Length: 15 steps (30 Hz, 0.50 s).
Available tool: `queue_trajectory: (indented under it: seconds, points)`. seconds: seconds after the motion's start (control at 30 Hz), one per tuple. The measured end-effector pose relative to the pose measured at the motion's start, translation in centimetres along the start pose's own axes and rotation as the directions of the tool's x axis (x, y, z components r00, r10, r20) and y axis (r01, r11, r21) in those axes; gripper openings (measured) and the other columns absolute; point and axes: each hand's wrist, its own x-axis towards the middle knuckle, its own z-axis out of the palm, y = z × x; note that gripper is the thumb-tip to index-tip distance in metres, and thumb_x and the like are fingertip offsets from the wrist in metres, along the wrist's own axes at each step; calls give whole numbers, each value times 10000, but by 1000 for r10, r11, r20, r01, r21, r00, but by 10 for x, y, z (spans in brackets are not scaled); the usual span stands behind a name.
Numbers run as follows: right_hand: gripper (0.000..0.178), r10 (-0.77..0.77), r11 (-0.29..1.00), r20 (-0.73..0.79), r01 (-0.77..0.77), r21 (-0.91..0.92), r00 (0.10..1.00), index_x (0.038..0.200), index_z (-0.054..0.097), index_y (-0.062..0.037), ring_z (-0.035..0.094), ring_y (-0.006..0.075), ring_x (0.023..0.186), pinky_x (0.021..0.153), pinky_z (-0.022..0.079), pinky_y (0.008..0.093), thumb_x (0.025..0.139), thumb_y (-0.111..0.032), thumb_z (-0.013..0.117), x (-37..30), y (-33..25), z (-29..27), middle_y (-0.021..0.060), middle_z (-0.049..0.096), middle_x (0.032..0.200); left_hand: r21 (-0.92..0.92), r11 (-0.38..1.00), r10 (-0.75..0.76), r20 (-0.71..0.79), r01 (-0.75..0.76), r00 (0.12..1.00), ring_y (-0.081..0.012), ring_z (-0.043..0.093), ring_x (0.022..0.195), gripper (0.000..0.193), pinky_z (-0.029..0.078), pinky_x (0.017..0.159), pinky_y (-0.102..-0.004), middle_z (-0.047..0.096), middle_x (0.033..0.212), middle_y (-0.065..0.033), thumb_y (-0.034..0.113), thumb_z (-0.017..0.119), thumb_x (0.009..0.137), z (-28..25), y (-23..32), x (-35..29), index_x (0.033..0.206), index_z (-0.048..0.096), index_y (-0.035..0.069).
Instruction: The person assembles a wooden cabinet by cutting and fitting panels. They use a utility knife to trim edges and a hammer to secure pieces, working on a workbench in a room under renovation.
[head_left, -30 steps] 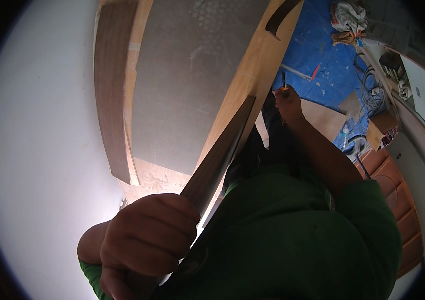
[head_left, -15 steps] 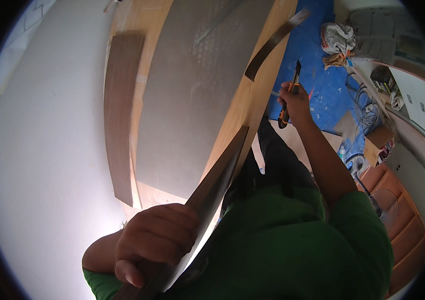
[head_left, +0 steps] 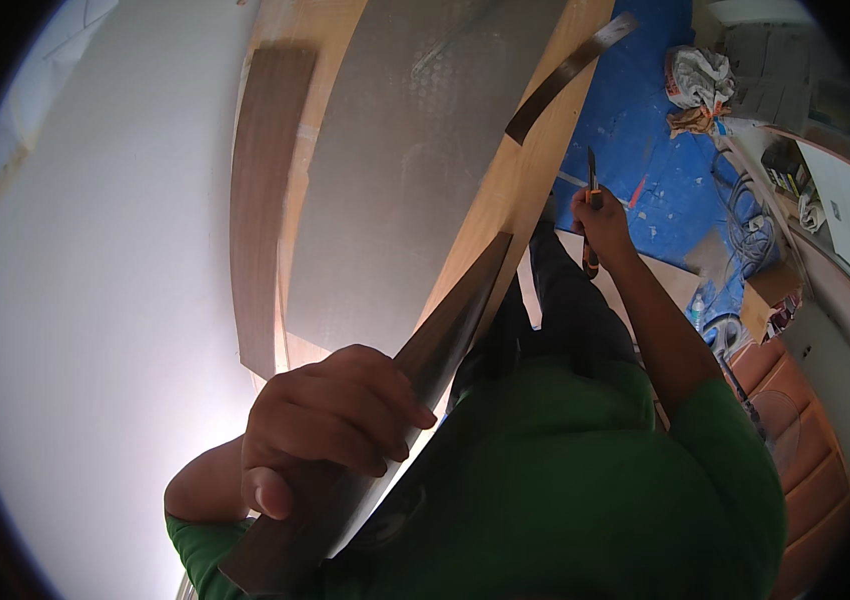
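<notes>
My left hand (head_left: 330,415) is closed over a long brown wood-grain strip (head_left: 455,325), its fingers curled over one edge. The strip slants from near my green shirt up to the wooden board's edge. Out to the right, my right hand (head_left: 607,225) grips a black and orange utility knife (head_left: 594,198), its dark blade pointing away from me. The hand is apart from the strip. A thin curved dark off-cut (head_left: 565,75) lies across the board's right edge, beyond the knife.
A large grey sheet (head_left: 375,200) and a brown plank (head_left: 267,200) lie on the light wooden board (head_left: 480,215). Blue covering (head_left: 635,130) spreads over the floor at right, with a white bag (head_left: 700,78), coiled hose (head_left: 740,215) and cardboard box (head_left: 770,295). A white wall (head_left: 115,300) stands left.
My left hand has shifted slightly and its fingers now reach further over the strip. The right hand has lowered the knife a little. The whole view has moved slightly.
</notes>
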Motion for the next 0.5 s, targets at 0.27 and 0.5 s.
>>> queue_trajectory:
  seconds: [0.27,0.5]
  points:
    - [158,-31,980,35,37,-196,999,1004,625,-15,635,146,631,598,509,318,891,-123,647,0,28,-31,62,646,768,-95,987,-158,-471,128,868,-413,534,1324,840,388,1133,-553,598,1305,-306,608,154,1089,37,22,-23,1007,718,-9]
    - [168,-29,971,42,38,-238,999,1024,633,-12,646,168,628,617,517,327,908,-134,623,7,30,-58,91,665,788,-263,958,-224,-434,116,873,-413,450,1419,873,301,1200,-580,556,1390,-299,671,140,1059,57,52,-34,1167,694,6]
